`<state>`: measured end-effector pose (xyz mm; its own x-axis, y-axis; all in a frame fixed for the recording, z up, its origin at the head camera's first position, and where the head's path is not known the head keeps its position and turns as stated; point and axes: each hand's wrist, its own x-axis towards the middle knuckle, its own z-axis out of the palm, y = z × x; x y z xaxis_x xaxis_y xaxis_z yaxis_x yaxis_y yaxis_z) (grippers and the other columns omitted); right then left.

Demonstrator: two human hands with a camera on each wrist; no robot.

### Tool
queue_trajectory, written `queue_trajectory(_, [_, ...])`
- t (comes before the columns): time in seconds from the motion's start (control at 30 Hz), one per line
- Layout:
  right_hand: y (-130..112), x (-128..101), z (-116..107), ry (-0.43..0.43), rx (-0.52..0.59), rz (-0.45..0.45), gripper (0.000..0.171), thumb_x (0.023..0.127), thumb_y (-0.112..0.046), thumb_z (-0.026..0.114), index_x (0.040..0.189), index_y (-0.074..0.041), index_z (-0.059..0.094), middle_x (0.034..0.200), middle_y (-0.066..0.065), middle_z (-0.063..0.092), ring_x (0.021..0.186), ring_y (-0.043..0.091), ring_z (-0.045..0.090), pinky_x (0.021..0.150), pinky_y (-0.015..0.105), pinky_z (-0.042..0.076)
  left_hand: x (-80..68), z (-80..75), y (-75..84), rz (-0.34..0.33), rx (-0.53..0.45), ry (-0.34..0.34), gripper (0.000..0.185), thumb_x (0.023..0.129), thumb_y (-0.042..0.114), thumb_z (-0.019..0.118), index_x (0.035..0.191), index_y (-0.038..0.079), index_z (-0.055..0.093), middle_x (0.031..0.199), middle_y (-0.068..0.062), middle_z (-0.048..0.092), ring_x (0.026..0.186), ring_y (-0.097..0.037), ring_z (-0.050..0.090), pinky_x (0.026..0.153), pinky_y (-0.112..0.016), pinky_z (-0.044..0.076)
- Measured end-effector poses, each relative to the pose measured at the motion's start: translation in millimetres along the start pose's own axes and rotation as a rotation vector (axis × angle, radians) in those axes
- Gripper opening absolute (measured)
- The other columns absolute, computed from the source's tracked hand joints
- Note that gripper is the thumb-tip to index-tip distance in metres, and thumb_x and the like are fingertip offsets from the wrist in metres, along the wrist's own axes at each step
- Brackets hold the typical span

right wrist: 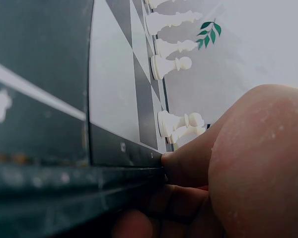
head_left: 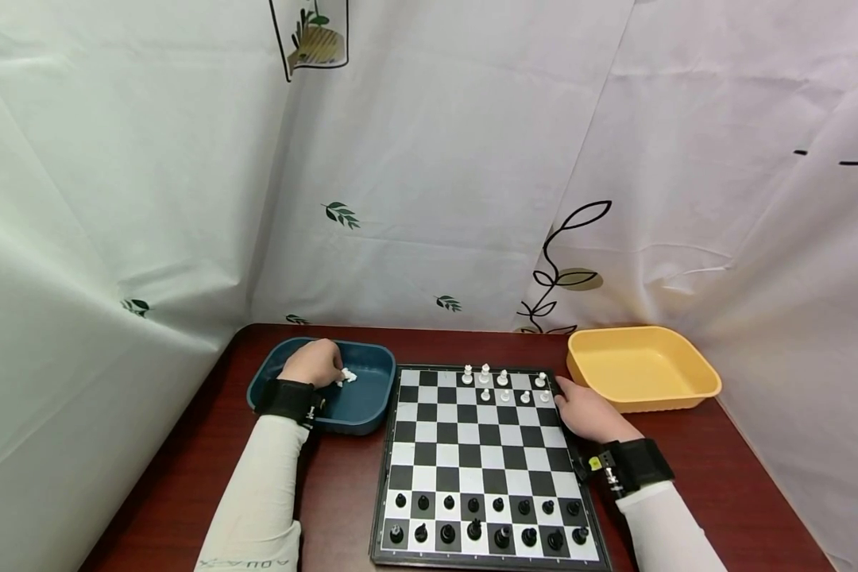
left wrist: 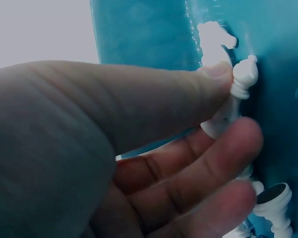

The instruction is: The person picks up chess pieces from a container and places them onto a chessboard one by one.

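Inside the blue tray [head_left: 361,413] my left hand [head_left: 313,364] pinches a white chess knight [left wrist: 214,42], its thumb lying across the piece in the left wrist view. A white bishop [left wrist: 245,74] shows just past the thumb tip, and more white pieces [left wrist: 278,210] lie on the tray floor below the fingers. My right hand [head_left: 589,411] holds the far right edge of the chessboard [head_left: 479,433], thumb at the top rim and fingers along the side. White pawns [right wrist: 171,64] and other white pieces stand at the board's far side, close to that thumb.
Two rows of black pieces [head_left: 475,529] stand along the board's near side. A yellow tray [head_left: 643,365] sits at the back right of the dark red table [head_left: 343,492]. White patterned cloth [head_left: 429,159] hangs behind the table and at its sides.
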<state>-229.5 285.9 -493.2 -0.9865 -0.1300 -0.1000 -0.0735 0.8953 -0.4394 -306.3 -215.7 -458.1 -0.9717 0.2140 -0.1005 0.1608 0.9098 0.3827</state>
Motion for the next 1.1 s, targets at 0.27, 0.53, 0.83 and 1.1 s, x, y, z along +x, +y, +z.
queue_trajectory(0.27, [0,1,-1,-0.001,-0.003,0.008,0.054,0.115,-0.013,0.047,0.159,0.018,0.043,0.154,0.039,0.055,0.141,0.054,0.058,0.115,0.069,0.045,0.9,0.2,-1.2,0.003,-0.029,-0.012,0.011,0.097,0.010,0.086,0.087,0.009,0.082,0.080,-0.005,0.072,0.071,-0.023,0.063,0.067,-0.041,0.053])
queue_trajectory(0.53, [-1,0,-1,-0.012,0.007,0.014,0.054,0.115,-0.013,0.047,0.160,0.016,0.042,0.156,0.038,0.054,0.142,0.051,0.058,0.115,0.068,0.046,0.2,-4.3,-3.0,0.007,-0.069,-0.049,0.006,0.096,0.010,0.086,0.091,0.008,0.082,0.086,-0.006,0.073,0.075,-0.023,0.064,0.069,-0.040,0.053])
queue_trajectory(0.83, [0,0,0,-0.006,0.003,0.008,0.053,0.115,-0.012,0.047,0.159,0.017,0.043,0.155,0.038,0.055,0.141,0.052,0.058,0.115,0.068,0.045,23.5,13.5,-30.6,0.045,-0.062,-0.058,0.013,0.084,0.004,0.083,0.078,0.013,0.075,0.078,-0.003,0.065,0.068,-0.022,0.055,0.061,-0.037,0.046])
queue_trajectory(1.1, [0,-1,-2,0.002,0.007,-0.019,0.053,0.114,-0.012,0.046,0.159,0.017,0.043,0.155,0.039,0.055,0.142,0.053,0.057,0.116,0.068,0.045,17.9,9.1,-21.8,0.003,-0.026,-0.087,0.028,0.086,0.012,0.092,0.069,0.015,0.071,0.070,-0.004,0.063,0.064,-0.024,0.057,0.058,-0.040,0.045])
